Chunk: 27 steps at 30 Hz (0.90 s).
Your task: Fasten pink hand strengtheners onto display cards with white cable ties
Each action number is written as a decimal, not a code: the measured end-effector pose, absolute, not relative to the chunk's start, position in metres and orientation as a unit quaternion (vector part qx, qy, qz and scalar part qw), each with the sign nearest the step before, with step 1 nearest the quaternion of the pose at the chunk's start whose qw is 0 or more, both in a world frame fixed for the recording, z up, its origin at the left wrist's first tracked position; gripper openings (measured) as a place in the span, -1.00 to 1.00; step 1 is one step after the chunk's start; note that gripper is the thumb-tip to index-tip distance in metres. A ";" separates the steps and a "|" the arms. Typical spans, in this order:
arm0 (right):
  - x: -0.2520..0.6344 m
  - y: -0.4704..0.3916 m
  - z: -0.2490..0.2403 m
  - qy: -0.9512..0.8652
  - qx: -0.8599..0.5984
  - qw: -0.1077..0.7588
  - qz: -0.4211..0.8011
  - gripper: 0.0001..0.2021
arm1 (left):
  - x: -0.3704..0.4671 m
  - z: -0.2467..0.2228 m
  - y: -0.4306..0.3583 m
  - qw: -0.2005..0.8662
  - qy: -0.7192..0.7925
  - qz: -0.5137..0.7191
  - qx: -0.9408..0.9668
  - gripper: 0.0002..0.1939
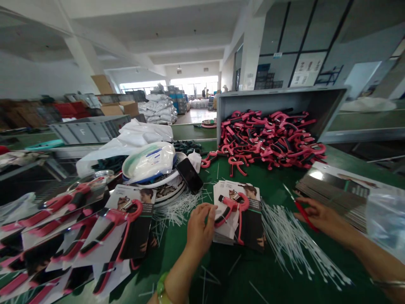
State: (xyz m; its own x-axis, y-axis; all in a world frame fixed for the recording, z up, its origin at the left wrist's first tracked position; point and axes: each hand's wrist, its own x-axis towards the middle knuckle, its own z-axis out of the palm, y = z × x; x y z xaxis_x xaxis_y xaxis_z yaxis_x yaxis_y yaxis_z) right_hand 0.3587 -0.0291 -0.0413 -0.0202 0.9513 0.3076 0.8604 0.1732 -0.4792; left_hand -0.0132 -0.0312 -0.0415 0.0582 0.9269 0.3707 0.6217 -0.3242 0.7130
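My left hand [200,228] is at the left edge of a stack of printed cards [253,230], its fingers curled at the handle end of pink-and-black clippers [232,207] that lie on the top card. The clippers have a metal spring by their curved head; the fingertips' exact hold is partly hidden. To the right, my right hand [316,215] is closed on small red-handled scissors [304,213], their thin silver blades pointing up and left. Between the card stack and that hand lies a loose bundle of white cable ties [294,236].
A grey crate [223,101] tipped on its side spills pink clippers [268,139]. Carded clippers [126,219] pile up at left. A phone [190,176] leans by stacked round trays [167,192]. More cards [335,194] and a clear plastic bag [386,219] are at right.
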 end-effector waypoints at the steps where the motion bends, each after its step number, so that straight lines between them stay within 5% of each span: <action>1: 0.343 -0.035 -0.036 -0.731 -0.623 0.255 0.110 -0.63 | -0.010 -0.035 -0.031 0.168 0.548 0.396 0.717 -0.69; 7: 0.270 -0.051 -0.013 -0.833 -0.520 0.151 -0.113 -0.63 | 0.026 -0.015 -0.031 0.123 0.570 0.247 0.774 -0.86; 13: 0.247 -0.051 -0.006 -0.844 -0.467 0.064 -0.256 -0.61 | 0.030 -0.032 -0.019 0.258 0.568 0.320 0.713 -0.83; 27: 0.235 -0.038 -0.007 -0.856 -0.386 0.078 -0.333 -0.59 | 0.028 -0.038 -0.012 0.304 0.532 0.368 0.699 -0.81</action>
